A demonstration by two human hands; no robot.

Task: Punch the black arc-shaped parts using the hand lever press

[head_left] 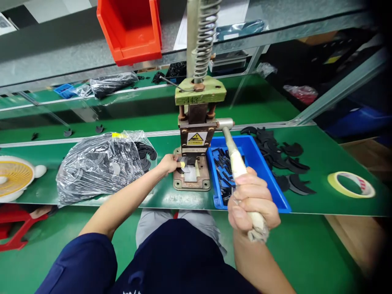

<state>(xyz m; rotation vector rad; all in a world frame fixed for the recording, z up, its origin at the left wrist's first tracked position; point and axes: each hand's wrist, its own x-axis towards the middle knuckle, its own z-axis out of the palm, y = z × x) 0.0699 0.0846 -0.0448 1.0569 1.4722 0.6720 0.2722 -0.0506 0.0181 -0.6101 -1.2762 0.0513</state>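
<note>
A hand lever press (200, 96) with a tall spring and a warning label stands on the green bench. My right hand (255, 200) is wrapped round the taped end of its lever (235, 160), which slants down toward me. At the press base (202, 179), my left hand (168, 164) pinches a dark curved plastic piece (184, 168) and keeps it on the base, under the ram. A yellow patch shows near those fingertips. Part of the piece is hidden by the ram and fingers.
Right of the press sits a blue bin (266, 169) with small black parts. Black curved pieces (271, 149) and a tape roll (351, 184) lie beyond. On the left are a filled plastic bag (98, 167) and a fan (15, 177). An orange bin (131, 32) hangs over the shelf edge.
</note>
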